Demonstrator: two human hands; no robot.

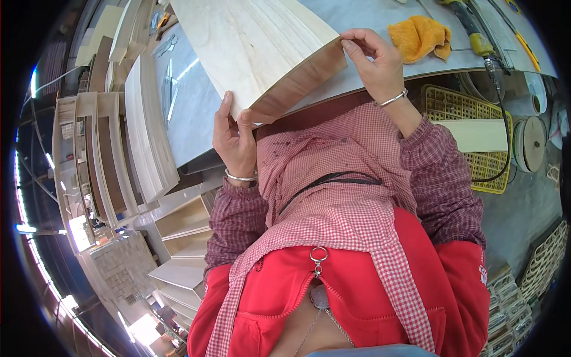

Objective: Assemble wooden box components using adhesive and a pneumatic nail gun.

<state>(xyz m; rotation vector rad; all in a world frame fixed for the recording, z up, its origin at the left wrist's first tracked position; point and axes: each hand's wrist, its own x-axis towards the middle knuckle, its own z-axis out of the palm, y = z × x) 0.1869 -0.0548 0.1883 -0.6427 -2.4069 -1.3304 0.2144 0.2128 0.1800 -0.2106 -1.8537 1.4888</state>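
Observation:
A pale wooden box-like piece [262, 50] with a broad grained face and a shaded near side lies tilted over the blue-grey worktable [193, 128]. My left hand [235, 140] grips its near left corner, thumb on the near side and fingers along the left edge. At the near right corner, my right hand [377, 65] pinches the edge between thumb and fingers. The far end of the piece runs out of the picture. A crumpled orange cloth [419, 38] rests on the table just beyond my right hand.
A corded yellow-green and black tool [479, 44] and a yellow-handled knife [526, 50] lie at the right. Below stand a yellow plastic crate [499, 172] with a pale board [476, 135] and a reel [529, 143]. Stacked wooden pieces [148, 131] line the left; open wooden boxes [184, 217] stand lower.

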